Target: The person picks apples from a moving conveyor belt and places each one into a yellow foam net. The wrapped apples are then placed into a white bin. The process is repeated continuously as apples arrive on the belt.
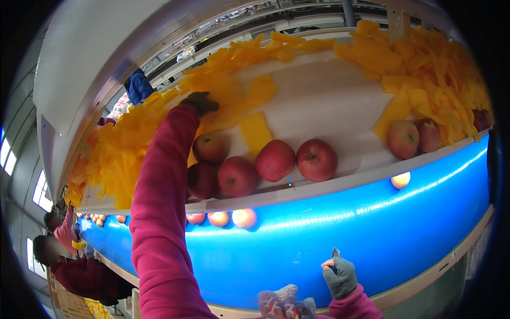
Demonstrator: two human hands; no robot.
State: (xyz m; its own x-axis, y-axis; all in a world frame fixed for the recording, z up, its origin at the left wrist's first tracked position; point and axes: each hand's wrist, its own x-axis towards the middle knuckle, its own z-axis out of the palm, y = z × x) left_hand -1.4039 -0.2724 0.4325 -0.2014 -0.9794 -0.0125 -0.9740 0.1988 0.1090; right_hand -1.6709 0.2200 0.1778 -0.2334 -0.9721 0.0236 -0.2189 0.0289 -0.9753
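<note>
My left hand (201, 103), in a dark glove, reaches over the white shelf (330, 89) to a heap of yellow foam pieces (227, 93); its fingers are blurred, so a grip cannot be made out. My right hand (340, 277), in a grey glove with bare fingertips, is above the near side of the blue conveyor belt (279, 259), its fingers partly curled and no object visible in it. Red apples (275, 160) lie along the shelf's front edge beside a flat yellow piece (256, 133). More apples (244, 218) rest on the belt below.
Yellow foam pieces (430, 71) are heaped at the shelf's right, beside several apples (402, 139). A raised lip (358, 175) edges the shelf. Two people, one in a dark red top (85, 279), are at the belt's far left. A patterned cloth item (283, 303) is at the bottom.
</note>
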